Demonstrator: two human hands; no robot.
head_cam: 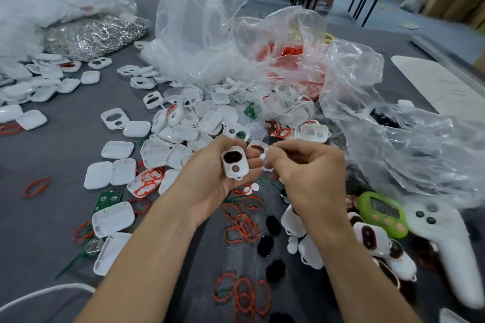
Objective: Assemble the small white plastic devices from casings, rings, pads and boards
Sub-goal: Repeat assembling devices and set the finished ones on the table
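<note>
Over the surface (pixel 65 155), one casing (pixel 235 162) lies near-to-far in the curled fingers (pixel 254 162) of the left hand (pixel 210 178); just right, the right hand (pixel 309 173) pinches a second casing (pixel 258 148).

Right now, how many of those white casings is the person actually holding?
2. The padded casing, with a black pad fitted, is gripped in the left hand. The second casing is pinched by the right hand, just beside it. The fingers might hide smaller parts.
</note>
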